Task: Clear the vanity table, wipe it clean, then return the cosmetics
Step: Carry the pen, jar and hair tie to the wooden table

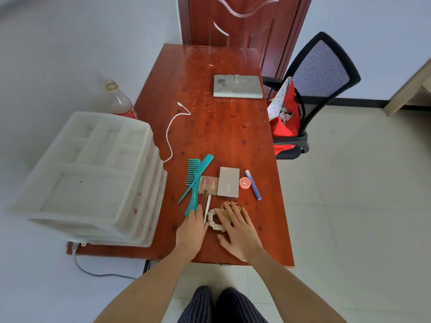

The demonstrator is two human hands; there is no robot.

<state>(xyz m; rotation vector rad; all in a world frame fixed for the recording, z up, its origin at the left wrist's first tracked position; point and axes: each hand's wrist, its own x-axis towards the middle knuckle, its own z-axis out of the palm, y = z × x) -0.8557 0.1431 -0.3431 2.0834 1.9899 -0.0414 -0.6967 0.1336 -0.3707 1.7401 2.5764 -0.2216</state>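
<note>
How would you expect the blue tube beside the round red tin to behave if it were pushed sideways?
The blue tube looks cylindrical and lies flat on the table, so it would probably roll. It seems slim and likely light. The red tin touching it might shift too.

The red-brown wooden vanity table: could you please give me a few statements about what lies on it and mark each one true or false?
1. Two teal plastic combs lie crossed near the left hand. True.
2. The small round red jar stands on top of the grey rectangular palette. False: it rests on the red-brown wooden vanity table, beside the palette.
3. The right hand rests with spread fingers on the white fabric scrunchie. True.
4. The white charging cable is plugged into the grey flat box. False: its end lies free on the table, apart from the box.
5. The blue tube stands upright. False: it lies flat.
</note>
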